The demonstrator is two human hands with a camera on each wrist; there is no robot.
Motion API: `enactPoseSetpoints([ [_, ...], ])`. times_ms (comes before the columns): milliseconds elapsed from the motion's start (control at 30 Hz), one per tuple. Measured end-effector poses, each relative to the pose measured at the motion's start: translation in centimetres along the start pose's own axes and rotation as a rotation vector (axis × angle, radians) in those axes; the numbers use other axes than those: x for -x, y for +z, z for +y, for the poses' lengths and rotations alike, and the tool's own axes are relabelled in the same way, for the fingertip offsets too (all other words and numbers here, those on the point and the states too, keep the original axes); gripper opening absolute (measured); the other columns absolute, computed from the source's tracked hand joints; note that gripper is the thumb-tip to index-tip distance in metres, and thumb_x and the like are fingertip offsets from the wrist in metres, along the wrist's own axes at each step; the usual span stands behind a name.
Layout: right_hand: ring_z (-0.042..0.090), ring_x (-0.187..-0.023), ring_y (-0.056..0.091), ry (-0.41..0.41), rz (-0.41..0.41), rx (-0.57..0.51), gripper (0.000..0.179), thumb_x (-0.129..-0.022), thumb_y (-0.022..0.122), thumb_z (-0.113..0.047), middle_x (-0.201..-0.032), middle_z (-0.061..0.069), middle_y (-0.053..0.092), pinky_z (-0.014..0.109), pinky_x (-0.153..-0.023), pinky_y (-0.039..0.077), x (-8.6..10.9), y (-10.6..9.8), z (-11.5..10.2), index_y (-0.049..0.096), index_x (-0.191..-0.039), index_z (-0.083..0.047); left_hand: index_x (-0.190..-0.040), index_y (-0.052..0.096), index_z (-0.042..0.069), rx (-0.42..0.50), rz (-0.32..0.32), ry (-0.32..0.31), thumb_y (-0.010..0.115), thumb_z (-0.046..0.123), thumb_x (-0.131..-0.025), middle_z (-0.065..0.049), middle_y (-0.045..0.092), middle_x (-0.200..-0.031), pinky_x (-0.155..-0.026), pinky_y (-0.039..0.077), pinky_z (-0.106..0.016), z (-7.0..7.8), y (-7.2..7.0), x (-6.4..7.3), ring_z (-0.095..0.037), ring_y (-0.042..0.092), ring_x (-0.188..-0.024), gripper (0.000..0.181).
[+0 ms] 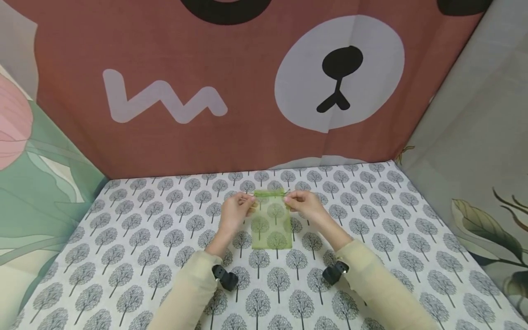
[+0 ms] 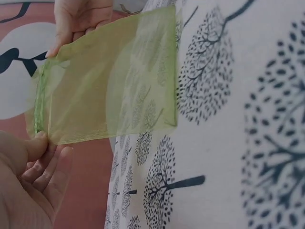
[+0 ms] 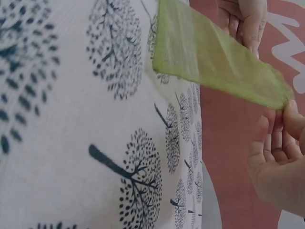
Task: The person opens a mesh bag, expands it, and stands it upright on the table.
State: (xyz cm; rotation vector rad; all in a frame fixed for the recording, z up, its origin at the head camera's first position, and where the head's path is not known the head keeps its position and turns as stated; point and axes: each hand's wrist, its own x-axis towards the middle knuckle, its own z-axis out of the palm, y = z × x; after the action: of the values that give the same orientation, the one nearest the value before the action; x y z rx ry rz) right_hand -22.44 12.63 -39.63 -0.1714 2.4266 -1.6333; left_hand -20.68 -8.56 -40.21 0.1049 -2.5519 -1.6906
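Observation:
A sheer green drawstring pouch point(image 1: 271, 224) hangs flat between both hands in the head view, its gathered drawstring band at the top. My left hand point(image 1: 237, 211) pinches the top left corner between thumb and fingers. At the opposite top corner, my right hand point(image 1: 306, 205) pinches the band the same way. The left wrist view shows the pouch point(image 2: 109, 81) stretched sideways, with the thumb of the left hand point(image 2: 28, 176) on the band's end. Through the thin fabric of the pouch point(image 3: 214, 57), nothing inside shows in the right wrist view.
A white cloth with grey trees point(image 1: 156, 247) covers the table. Behind it hangs a reddish curtain with a bear face point(image 1: 247, 137). Printed curtains stand at left point(image 1: 41, 183) and right point(image 1: 474, 137). Each wrist wears a black camera point(image 1: 224, 277).

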Motion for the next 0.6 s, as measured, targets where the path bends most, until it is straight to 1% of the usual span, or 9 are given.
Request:
enactPoseSetpoints([
  [67,0.007,-0.078,0.06,-0.009,-0.012,-0.015,0.027,-0.095,0.057,-0.015,-0.092,0.007,0.067,0.026,-0.083,0.058,-0.08,-0.06,0.03,0.06,-0.11,0.007,-0.098,0.067,0.0,0.03,-0.016,-0.013,0.062,0.019,-0.093,-0.018,0.073,-0.088,-0.065,0.061,-0.035,-0.16,-0.22,-0.14,-0.028,0.07,-0.072,0.021],
  [133,0.006,-0.078,0.059,-0.022,-0.025,-0.038,0.027,-0.095,0.056,-0.014,-0.089,0.004,0.066,0.024,-0.081,0.057,-0.12,-0.11,0.07,0.059,-0.11,0.009,-0.1,0.067,0.001,0.066,-0.034,-0.034,0.061,0.02,-0.093,-0.018,0.073,-0.088,-0.063,0.06,-0.031,-0.33,-0.41,-0.29,-0.026,0.069,-0.069,0.021],
  [267,0.006,-0.079,0.057,-0.048,-0.037,-0.11,0.027,-0.096,0.054,-0.012,-0.085,-0.003,0.062,0.019,-0.078,0.055,-0.12,-0.18,0.09,0.055,-0.11,0.012,-0.104,0.064,0.0,0.152,-0.056,-0.074,0.059,0.019,-0.095,-0.02,0.072,-0.097,-0.064,0.058,-0.021,-0.45,-0.59,-0.59,-0.011,0.066,-0.068,0.022],
  [300,0.007,-0.079,0.057,-0.053,-0.04,-0.126,0.028,-0.096,0.054,-0.012,-0.083,-0.006,0.06,0.019,-0.079,0.055,-0.14,-0.19,0.1,0.054,-0.111,0.012,-0.105,0.063,0.0,0.175,-0.059,-0.086,0.058,0.019,-0.095,-0.021,0.071,-0.099,-0.065,0.058,-0.02,-0.43,-0.62,-0.6,-0.009,0.065,-0.07,0.023],
  [367,0.008,-0.081,0.058,-0.055,-0.031,-0.154,0.026,-0.096,0.054,-0.012,-0.083,-0.007,0.06,0.021,-0.081,0.055,-0.13,-0.21,0.07,0.054,-0.11,0.011,-0.107,0.063,-0.001,0.215,-0.063,-0.106,0.057,0.019,-0.096,-0.021,0.071,-0.104,-0.068,0.059,-0.019,-0.39,-0.61,-0.6,-0.007,0.066,-0.074,0.024],
  [433,0.01,-0.084,0.059,-0.054,-0.02,-0.162,0.026,-0.097,0.054,-0.013,-0.085,-0.006,0.062,0.024,-0.084,0.056,-0.1,-0.26,0.02,0.055,-0.11,0.01,-0.108,0.062,-0.002,0.248,-0.074,-0.118,0.057,0.017,-0.095,-0.022,0.07,-0.107,-0.07,0.06,-0.021,-0.38,-0.52,-0.56,-0.008,0.068,-0.076,0.024],
  [500,0.01,-0.085,0.06,-0.046,-0.004,-0.16,0.026,-0.096,0.054,-0.014,-0.09,-0.001,0.064,0.025,-0.086,0.057,-0.07,-0.31,-0.06,0.056,-0.11,0.008,-0.11,0.063,-0.002,0.269,-0.084,-0.127,0.058,0.017,-0.095,-0.022,0.069,-0.108,-0.07,0.061,-0.022,-0.3,-0.42,-0.5,-0.008,0.069,-0.076,0.025],
  [600,0.009,-0.085,0.061,-0.048,0.005,-0.141,0.029,-0.096,0.055,-0.014,-0.098,0.009,0.066,0.023,-0.086,0.057,-0.03,-0.41,-0.22,0.055,-0.114,0.009,-0.114,0.062,-0.002,0.299,-0.093,-0.13,0.059,0.018,-0.095,-0.023,0.068,-0.111,-0.069,0.061,-0.022,-0.17,-0.2,-0.55,-0.006,0.068,-0.073,0.028],
])
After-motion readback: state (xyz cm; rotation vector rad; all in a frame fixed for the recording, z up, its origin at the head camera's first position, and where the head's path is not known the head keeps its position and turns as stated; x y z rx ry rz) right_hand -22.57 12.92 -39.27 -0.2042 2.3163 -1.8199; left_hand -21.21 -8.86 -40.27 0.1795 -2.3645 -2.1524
